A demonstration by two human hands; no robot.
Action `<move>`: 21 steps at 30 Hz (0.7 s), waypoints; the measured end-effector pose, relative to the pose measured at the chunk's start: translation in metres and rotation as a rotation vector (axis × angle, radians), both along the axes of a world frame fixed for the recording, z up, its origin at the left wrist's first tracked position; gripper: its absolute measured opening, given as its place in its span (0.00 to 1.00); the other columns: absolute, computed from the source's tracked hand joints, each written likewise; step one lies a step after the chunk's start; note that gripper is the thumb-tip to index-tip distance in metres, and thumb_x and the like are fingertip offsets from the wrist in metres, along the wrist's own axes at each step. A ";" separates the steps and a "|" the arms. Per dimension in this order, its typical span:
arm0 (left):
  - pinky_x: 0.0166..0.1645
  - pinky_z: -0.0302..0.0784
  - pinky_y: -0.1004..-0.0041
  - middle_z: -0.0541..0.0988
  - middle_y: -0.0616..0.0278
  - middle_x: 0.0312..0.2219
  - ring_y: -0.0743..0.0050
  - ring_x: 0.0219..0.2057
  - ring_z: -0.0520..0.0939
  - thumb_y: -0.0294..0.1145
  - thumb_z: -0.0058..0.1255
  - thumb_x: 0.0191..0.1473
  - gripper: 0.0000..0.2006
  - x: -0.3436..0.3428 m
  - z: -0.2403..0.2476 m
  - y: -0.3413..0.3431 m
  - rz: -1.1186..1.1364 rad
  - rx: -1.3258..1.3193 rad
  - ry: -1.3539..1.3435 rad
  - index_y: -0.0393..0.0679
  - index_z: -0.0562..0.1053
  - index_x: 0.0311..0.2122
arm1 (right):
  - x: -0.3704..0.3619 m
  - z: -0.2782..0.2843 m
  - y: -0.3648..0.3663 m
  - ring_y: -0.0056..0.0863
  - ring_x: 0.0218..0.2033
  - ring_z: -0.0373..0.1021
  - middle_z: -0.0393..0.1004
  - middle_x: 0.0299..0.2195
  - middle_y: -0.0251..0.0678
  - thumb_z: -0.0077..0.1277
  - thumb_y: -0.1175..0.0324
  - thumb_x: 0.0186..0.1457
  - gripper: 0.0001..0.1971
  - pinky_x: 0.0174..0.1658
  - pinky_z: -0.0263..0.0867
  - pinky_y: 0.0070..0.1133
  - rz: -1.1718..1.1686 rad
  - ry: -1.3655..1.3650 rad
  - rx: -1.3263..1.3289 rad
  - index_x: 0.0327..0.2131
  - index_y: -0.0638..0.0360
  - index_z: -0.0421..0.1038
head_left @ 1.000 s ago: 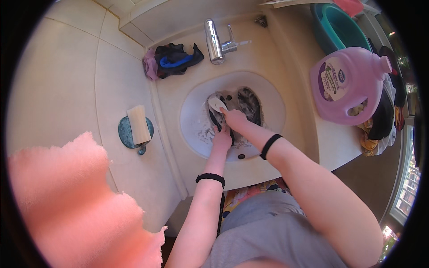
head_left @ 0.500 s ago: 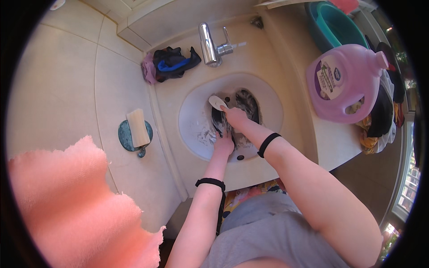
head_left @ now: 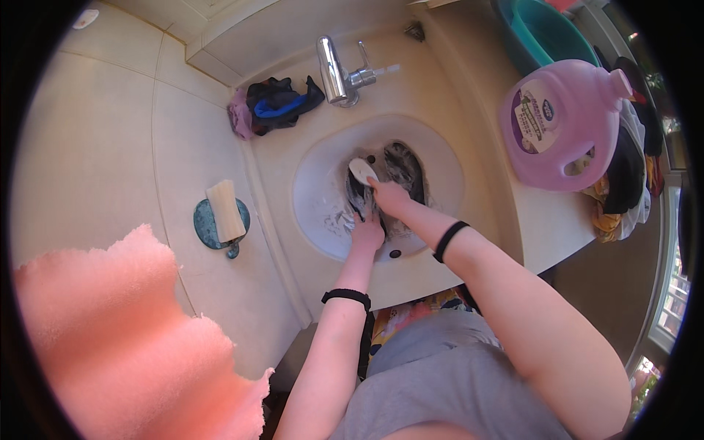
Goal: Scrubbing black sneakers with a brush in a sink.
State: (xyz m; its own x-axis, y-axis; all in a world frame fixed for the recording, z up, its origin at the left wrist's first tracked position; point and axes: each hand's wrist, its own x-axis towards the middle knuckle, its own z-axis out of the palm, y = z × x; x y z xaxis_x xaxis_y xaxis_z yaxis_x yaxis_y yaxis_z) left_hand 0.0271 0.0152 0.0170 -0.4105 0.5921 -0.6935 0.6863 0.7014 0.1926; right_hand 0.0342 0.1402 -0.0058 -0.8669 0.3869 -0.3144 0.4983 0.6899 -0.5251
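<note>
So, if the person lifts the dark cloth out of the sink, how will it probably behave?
The dark cloth lies crumpled and soaked in the white sink, so it would likely hang floppy and feel heavy for its size. Foam around it suggests soap, so it may be slippery under the left hand and right hand. It should drip, not break.

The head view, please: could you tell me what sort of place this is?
Probably a home bathroom or laundry corner: a white sink under a chrome tap, a pink detergent jug on the counter, and a soap bar on a wall dish.
</note>
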 end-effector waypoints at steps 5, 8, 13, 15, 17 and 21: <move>0.60 0.40 0.55 0.49 0.53 0.58 0.58 0.59 0.50 0.32 0.24 0.52 0.25 -0.010 0.003 -0.016 0.077 -0.006 -0.001 0.38 0.49 0.57 | 0.045 0.042 -0.019 0.45 0.30 0.70 0.71 0.29 0.49 0.35 0.67 0.51 0.21 0.34 0.65 0.36 0.184 -0.147 -0.102 0.51 0.42 0.59; 0.60 0.40 0.55 0.50 0.52 0.58 0.58 0.59 0.51 0.32 0.24 0.52 0.25 -0.006 0.008 0.003 -0.037 -0.028 -0.004 0.38 0.49 0.57 | 0.022 0.023 0.004 0.46 0.31 0.69 0.71 0.29 0.49 0.36 0.66 0.51 0.21 0.34 0.65 0.36 0.116 -0.125 -0.050 0.51 0.44 0.59; 0.60 0.41 0.55 0.50 0.52 0.57 0.53 0.58 0.51 0.33 0.26 0.52 0.25 -0.009 -0.007 -0.011 -0.026 0.024 0.076 0.38 0.51 0.56 | -0.019 0.010 -0.019 0.47 0.32 0.69 0.71 0.30 0.49 0.35 0.67 0.51 0.20 0.36 0.64 0.37 -0.103 -0.070 -0.107 0.50 0.48 0.60; 0.60 0.42 0.55 0.49 0.51 0.57 0.51 0.58 0.51 0.33 0.27 0.52 0.25 -0.008 -0.005 -0.010 0.047 0.093 0.066 0.38 0.52 0.56 | 0.014 0.008 -0.032 0.47 0.34 0.68 0.71 0.32 0.51 0.34 0.67 0.51 0.20 0.38 0.64 0.37 -0.091 0.015 -0.205 0.50 0.51 0.60; 0.60 0.42 0.56 0.48 0.50 0.57 0.48 0.57 0.51 0.36 0.31 0.52 0.25 0.006 0.014 0.011 0.136 -0.029 0.085 0.38 0.53 0.55 | 0.063 -0.003 -0.030 0.48 0.33 0.68 0.70 0.32 0.54 0.35 0.67 0.52 0.21 0.37 0.64 0.36 -0.177 0.077 -0.331 0.52 0.53 0.58; 0.57 0.52 0.57 0.50 0.48 0.56 0.48 0.57 0.53 0.32 0.37 0.50 0.24 -0.002 -0.025 -0.005 0.093 0.227 0.400 0.37 0.56 0.53 | 0.067 0.013 -0.047 0.44 0.30 0.70 0.70 0.31 0.53 0.35 0.67 0.52 0.22 0.35 0.65 0.33 -0.196 0.067 -0.313 0.53 0.53 0.56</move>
State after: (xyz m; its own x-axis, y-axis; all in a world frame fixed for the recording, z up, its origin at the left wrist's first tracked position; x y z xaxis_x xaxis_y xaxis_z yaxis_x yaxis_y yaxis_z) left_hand 0.0246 0.0104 -0.0080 -0.6777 0.6585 -0.3272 0.6742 0.7341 0.0810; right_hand 0.1008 0.0936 0.0068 -0.8085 0.4417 -0.3890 0.5625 0.3854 -0.7314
